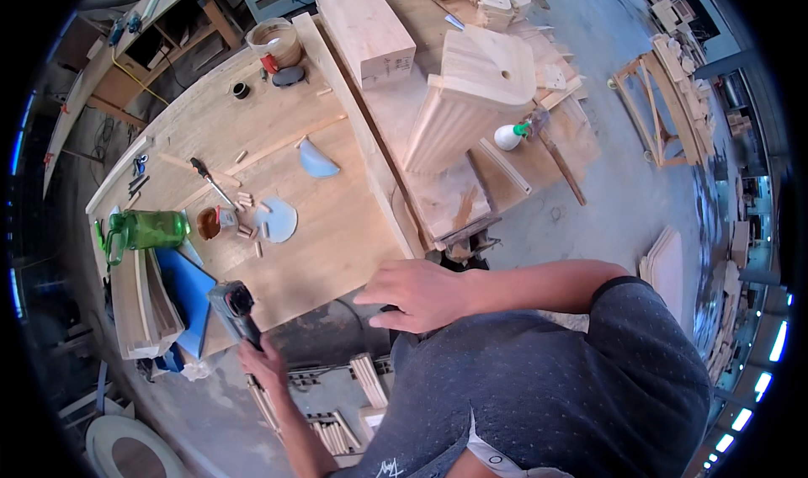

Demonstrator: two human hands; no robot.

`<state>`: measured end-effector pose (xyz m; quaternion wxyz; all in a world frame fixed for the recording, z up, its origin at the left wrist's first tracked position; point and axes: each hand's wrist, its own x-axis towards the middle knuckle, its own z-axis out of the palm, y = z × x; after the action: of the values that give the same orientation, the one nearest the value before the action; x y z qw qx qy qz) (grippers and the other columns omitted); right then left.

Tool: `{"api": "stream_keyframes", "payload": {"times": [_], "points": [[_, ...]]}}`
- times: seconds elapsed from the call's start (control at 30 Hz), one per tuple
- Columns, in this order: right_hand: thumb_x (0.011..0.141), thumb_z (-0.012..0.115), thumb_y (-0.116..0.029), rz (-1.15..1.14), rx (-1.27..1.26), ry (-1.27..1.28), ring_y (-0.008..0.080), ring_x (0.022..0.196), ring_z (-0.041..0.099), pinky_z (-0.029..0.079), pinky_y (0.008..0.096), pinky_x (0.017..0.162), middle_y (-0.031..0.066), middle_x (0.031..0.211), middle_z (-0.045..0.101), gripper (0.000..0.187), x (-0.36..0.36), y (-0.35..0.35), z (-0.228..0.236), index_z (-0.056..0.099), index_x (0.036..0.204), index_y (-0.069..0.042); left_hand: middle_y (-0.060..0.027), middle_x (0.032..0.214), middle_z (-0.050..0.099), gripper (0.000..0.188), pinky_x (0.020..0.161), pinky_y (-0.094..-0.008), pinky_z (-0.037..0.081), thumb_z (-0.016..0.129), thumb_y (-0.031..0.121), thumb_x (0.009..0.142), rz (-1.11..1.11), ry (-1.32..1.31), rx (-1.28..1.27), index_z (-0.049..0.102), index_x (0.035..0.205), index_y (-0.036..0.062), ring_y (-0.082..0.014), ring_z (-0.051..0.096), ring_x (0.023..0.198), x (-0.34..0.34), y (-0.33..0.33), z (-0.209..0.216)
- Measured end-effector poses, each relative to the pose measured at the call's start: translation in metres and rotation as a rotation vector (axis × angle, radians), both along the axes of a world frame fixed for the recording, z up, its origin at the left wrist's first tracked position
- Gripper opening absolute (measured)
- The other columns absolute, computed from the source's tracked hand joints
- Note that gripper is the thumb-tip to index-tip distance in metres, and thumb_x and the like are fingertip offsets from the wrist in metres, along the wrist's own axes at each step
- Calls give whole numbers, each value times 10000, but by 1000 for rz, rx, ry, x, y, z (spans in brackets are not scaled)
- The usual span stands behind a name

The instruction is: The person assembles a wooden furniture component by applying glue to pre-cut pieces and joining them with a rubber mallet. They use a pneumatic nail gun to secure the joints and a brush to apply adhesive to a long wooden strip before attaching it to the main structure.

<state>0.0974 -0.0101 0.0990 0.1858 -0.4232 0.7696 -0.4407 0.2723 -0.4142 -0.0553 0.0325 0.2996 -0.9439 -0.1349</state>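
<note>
A dark handheld power tool is held upright in the left hand, the grip clamped around its handle, just off the near edge of the wooden counter and close beside a blue board and a stack of thin wood strips. The right hand is laid palm down with its fingers spread loosely at the counter's near edge; nothing is seen to be held in it. Short wooden dowels are scattered farther up the counter near a small pot of brown glue, a green water bottle and two pale blue discs. A large slatted wooden piece is stood farther back. For good handling, it is judged that the tool should be kept firmly gripped and pointed away from the body, the free hand braced flat on the counter, and the dowels and glue kept clear of the tool's head.
</note>
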Motion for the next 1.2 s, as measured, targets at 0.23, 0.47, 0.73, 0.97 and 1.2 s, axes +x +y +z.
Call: {"api": "stream_keyframes", "payload": {"times": [0.23,0.47,0.73,0.97,1.2], "points": [[949,762,-385,-76,-160,-242,498,1066,667,542,531,945,325,1108,695,866,28,-40,18,367,1577,61,-198,1021,579,295,884,-492,422,690,192,937,-280,542,463,635,1132,-22,-369,530,968,-38,178,135],[1040,670,-278,-30,-189,354,326,982,740,571,486,886,109,1124,751,198,14,35,79,712,1135,-109,-178,1232,621,460,1038,-566,363,766,141,830,-976,789,245,593,1242,30,-396,589,1178,-112,271,228],[930,688,-72,-709,-743,-623,156,859,671,555,336,812,43,929,703,322,46,194,126,667,1242,1,-193,1414,632,889,1108,-519,523,989,356,746,-1250,768,65,583,1459,14,-401,610,1312,-226,280,311],[900,852,-152,-655,-93,-550,133,941,664,562,343,826,40,1017,727,381,1,258,123,696,1217,-9,-175,1741,337,1261,1318,-561,325,969,514,668,-1433,296,-299,355,1698,122,-408,263,1629,-355,341,320],[822,775,-309,-217,483,-353,463,936,727,565,475,870,326,938,731,482,-74,220,96,715,1062,104,-166,1615,507,864,1271,-508,374,592,676,1029,-1405,86,70,434,1660,108,-378,396,1543,-377,368,302]]}}
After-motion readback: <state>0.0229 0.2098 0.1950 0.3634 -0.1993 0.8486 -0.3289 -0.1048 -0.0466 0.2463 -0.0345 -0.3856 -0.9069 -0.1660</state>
